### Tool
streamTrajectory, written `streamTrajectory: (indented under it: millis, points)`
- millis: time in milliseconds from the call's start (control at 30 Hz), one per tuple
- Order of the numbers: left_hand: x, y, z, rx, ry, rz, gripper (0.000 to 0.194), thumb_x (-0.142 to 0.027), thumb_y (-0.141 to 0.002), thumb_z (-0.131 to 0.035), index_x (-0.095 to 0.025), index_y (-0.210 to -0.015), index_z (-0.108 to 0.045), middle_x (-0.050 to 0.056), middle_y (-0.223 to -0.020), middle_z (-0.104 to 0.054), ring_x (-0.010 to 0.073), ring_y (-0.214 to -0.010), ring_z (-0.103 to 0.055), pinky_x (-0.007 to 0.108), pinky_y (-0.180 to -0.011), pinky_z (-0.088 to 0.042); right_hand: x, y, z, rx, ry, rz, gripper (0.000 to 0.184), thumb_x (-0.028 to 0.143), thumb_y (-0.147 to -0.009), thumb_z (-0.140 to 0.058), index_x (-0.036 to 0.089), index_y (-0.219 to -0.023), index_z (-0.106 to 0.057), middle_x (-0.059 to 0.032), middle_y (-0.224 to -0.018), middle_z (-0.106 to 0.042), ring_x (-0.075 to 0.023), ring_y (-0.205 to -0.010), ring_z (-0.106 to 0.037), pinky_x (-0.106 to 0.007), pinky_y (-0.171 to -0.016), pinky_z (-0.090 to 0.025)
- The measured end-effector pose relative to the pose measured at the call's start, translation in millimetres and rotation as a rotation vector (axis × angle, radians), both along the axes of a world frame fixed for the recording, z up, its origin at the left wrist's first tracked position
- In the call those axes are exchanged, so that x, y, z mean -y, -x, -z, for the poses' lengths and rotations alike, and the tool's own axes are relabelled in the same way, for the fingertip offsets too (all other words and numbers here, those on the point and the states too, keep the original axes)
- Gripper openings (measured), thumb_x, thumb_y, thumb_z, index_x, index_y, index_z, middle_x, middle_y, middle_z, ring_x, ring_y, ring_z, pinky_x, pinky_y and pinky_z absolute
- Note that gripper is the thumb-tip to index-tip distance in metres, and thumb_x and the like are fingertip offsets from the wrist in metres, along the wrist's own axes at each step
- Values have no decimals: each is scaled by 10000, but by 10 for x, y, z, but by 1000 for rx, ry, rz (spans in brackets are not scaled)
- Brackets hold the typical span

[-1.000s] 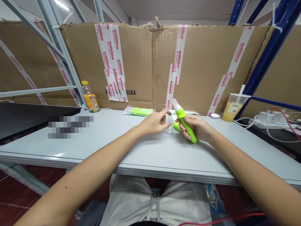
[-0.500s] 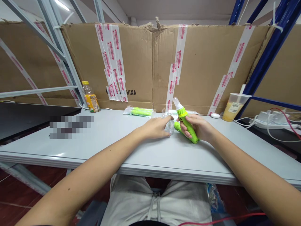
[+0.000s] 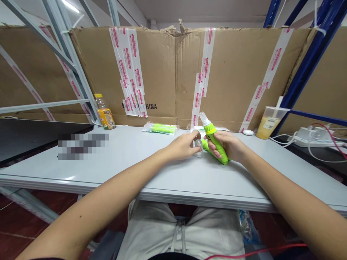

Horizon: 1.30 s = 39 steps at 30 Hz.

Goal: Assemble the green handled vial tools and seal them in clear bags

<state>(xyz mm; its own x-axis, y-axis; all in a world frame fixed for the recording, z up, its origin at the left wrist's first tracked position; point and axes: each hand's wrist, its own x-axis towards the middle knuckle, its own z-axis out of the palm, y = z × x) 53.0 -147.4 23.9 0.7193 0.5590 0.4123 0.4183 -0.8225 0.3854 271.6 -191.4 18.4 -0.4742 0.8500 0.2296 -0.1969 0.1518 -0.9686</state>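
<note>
My right hand (image 3: 229, 146) is closed round a lime-green tube-shaped bottle (image 3: 219, 147) with a ribbed collar and a clear, tapered spray-type tip. It is tilted, tip up and to the left, its lower end close to the table. My left hand (image 3: 184, 145) has thumb and fingers curled about a small clear plastic cap (image 3: 198, 148) with a rounded top, standing on the table. Between the hands a second lime-green piece (image 3: 205, 145) lies partly hidden behind the right fingers. More clear plastic (image 3: 189, 128) shows just beyond the left fingers, its shape hard to make out.
A wrapped green item (image 3: 162, 128) lies near the cardboard wall (image 3: 157, 72). An orange-labelled bottle (image 3: 105, 113) stands back left. At the right are a drink cup (image 3: 268, 124), a small white disc (image 3: 248, 132) and a power strip (image 3: 311, 139). The table edge (image 3: 206, 202) runs before me.
My left fingers have curled in round the clear cap, which has turned or shifted slightly and shows its rounded top. My right hand and the green bottle have hardly moved.
</note>
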Motion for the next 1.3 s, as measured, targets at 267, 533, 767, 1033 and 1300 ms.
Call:
streamTrajectory:
  millis: [267, 533, 767, 1033, 1300]
  points:
    - [-269, 59, -178, 841, 329, -139, 328, -357, -814, -671, -207, -970, -425, -32, -742, -608, 113, -530, -605, 230, -463, -451, 2, 15, -7, -2, 2, 12, 310, 423, -870, -620, 144, -1005, -596, -9, -664, -577, -125, -440, -506, -248, -380, -361]
    - [-320, 98, -228, 1113, 337, -38, 417, -439, -806, -703, -207, -1001, -416, -26, -788, -620, 118, -599, -656, 290, -593, -582, -22, 36, 45, 154, 96, 2, 311, 427, -861, -656, 137, -963, -615, -13, -662, -588, -107, -440, -518, -213, -345, -395]
    - [-141, -45, -75, 762, 468, 151, 520, -445, -757, -750, -203, -1098, -441, -21, -808, -635, 122, -607, -658, 283, -599, -573, -37, 53, 69, 163, 88, 10, 318, 435, -852, -670, 142, -959, -607, -5, -657, -594, -101, -429, -518, -204, -341, -400]
    - [-124, -20, -134, 797, 537, 183, 629, -377, -719, -804, -183, -1259, -544, 34, -882, -670, 149, -757, -650, 315, -708, -561, -8, 88, 52, 134, 83, 48, 341, 462, -850, -669, 144, -951, -599, 2, -665, -588, -93, -423, -512, -207, -349, -390]
    - [-81, -154, -88, 945, 589, 133, 765, -411, -622, -883, -220, -1264, -514, -3, -811, -639, 138, -747, -624, 268, -705, -486, 5, 309, 122, 67, -8, 61, 344, 493, -840, -687, 193, -902, -529, 12, -675, -609, -115, -452, -552, -234, -398, -430]
